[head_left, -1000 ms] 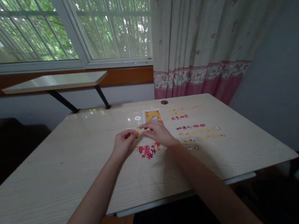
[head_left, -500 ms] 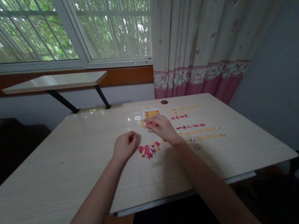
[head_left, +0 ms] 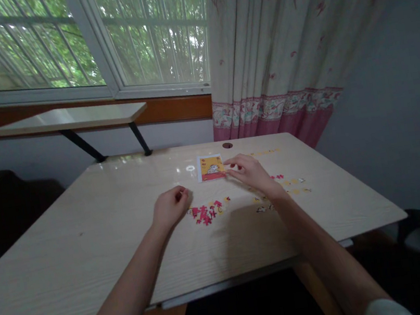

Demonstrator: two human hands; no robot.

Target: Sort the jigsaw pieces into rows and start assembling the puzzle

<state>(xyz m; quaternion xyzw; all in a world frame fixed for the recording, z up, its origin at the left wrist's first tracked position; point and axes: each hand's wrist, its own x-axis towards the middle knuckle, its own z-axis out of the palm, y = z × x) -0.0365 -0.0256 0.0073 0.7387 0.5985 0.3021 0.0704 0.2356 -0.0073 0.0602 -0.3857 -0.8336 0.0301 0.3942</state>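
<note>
Right hand (head_left: 250,172) is hovering by the picture card (head_left: 210,168), left hand (head_left: 169,205) is resting curled beside the puzzle pieces (head_left: 203,214) on the desk (head_left: 68,242), can't tell if either's gripping anything; pieces are looking light, stiff, thin: pinch edges.

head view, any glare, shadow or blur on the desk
Head view: glare streaks the desk's far edge below the bright window; head view: a soft shadow lies beside the right forearm; head view: the puzzle pieces look soft, their fine print unreadable.
</note>
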